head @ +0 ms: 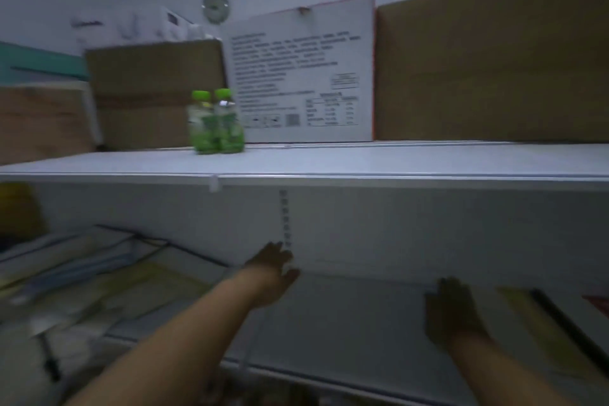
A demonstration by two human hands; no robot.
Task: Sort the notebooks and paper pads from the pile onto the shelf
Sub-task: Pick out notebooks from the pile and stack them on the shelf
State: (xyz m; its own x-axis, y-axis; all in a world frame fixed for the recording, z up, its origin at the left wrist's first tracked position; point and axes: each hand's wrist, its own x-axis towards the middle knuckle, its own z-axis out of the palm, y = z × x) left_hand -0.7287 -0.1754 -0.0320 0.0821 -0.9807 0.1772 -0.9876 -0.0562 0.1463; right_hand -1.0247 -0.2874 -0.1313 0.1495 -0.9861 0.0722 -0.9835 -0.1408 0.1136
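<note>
– Hands first: we label the left hand (272,275) and the right hand (456,311), both with fingers straight and spread, pinching nothing. Through the blur we cannot tell whether they touch the board below.

– And the largest item?

– We mark the white shelf (362,161). On its upper board stand a large brown carton (494,69), a white printed box (303,72) and a smaller brown carton (155,92).

– Where are the pads?

– We find yellowish paper pads (138,287) lying on the lower board, left of the left arm. A dark-edged pad (540,326) lies right of the right hand.

– Smaller still?

– We note two green-capped bottles (216,122) side by side before the box, and a round clock (215,6) on the wall behind.
</note>
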